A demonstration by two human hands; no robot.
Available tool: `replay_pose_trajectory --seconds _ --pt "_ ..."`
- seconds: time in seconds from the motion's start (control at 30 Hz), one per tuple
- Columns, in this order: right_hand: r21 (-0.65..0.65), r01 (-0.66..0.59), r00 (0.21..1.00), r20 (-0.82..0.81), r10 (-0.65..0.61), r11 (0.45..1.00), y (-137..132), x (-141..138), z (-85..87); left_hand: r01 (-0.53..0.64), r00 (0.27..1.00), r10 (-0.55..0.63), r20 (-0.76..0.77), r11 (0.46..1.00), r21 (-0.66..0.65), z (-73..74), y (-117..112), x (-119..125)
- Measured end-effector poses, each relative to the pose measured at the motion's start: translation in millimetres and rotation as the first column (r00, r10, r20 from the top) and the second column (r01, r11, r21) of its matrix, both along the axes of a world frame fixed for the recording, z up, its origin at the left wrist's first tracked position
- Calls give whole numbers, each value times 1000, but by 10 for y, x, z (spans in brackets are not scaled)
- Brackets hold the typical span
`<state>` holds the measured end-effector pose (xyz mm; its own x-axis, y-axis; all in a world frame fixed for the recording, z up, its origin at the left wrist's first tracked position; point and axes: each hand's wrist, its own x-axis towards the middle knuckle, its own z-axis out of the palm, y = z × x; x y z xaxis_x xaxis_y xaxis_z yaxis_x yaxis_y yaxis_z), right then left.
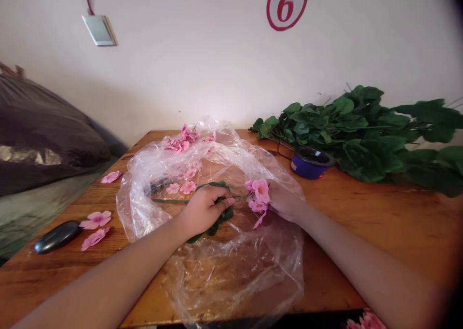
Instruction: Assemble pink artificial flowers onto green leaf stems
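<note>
The wooden desk (376,252) spreads widest before me, and a big heap of green foliage (365,131) covers its far right side. Nearer the middle lies a crumpled clear plastic sheet (235,266); it looks thin and slippery, liable to slide or cling if I drag anything across it. Over the plastic, below the middle of my view, is a leafy stem (167,201), its green leaves partly under my left hand (213,208). That hand is pinching the stem between thumb and forefinger. My right hand (282,201) is behind the pink blossoms, its fingers mostly hidden, so I cannot tell how firmly they are closed. Beyond it, by the foliage, stands a blue pot (307,169), a small red light glowing at its base. A dark oval object (60,236) rests at the left, beside loose pink flowers (96,219). The pink blossoms (261,190) in front of my right hand should be very light, with soft petals that would crease or pull off under pressure. I judge the stem stiffer but bendable, so the best hold is a fingertip pinch on the bare stalk, clear of the petals
</note>
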<state>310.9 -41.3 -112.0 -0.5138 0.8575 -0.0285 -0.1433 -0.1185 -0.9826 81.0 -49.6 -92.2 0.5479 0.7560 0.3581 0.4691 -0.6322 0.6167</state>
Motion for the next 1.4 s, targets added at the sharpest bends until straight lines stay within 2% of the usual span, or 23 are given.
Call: replay_pose_trajectory --seconds 0.27,0.43,0.77,0.9,1.03,1.17,1.4 --pt "30 16 996 85 -19 999 5 9 10 24 1000 -24 -11 999 40 -12 7 16" --pt "24 -39 995 89 36 999 -12 -9 60 33 999 -32 -16 997 66 -44 18 19" --pt "44 -45 983 181 36 998 -39 -8 93 -11 999 13 -33 998 60 -66 17 47" --pt "32 1 986 169 -7 999 -44 -11 85 -29 998 32 -47 998 55 -61 14 60" --pt "71 38 971 233 -53 997 -31 9 43 -31 997 35 -75 998 50 -64 17 66" --pt "102 38 964 258 -63 994 -20 22 16 -23 997 28 -78 998 60 -79 25 67" --pt "96 43 964 257 -66 994 -41 -2 65 -24 997 28 -74 998 63 -85 29 73"
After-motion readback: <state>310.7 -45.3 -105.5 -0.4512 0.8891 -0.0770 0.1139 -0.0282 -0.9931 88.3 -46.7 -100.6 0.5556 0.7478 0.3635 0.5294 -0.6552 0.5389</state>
